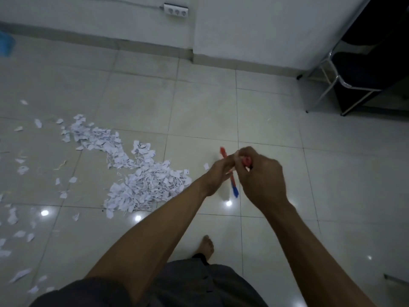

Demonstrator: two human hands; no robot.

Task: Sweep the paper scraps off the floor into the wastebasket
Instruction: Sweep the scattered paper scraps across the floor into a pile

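A long heap of white paper scraps (141, 180) lies on the tiled floor left of centre, with loose scraps (20, 218) scattered further left. Both hands hold a thin red stick with a blue lower end (234, 191), seen nearly end-on and pointing down at the floor just right of the heap. My left hand (218, 173) grips it lower down. My right hand (261, 173) grips its red top. A blue object at the far left edge, perhaps the wastebasket (5, 46), is cut off by the frame.
A black chair with metal legs (345, 69) stands at the back right against the wall. A white power strip (176, 10) hangs on the wall at the top. My bare foot (207, 245) is on the tiles below the hands.
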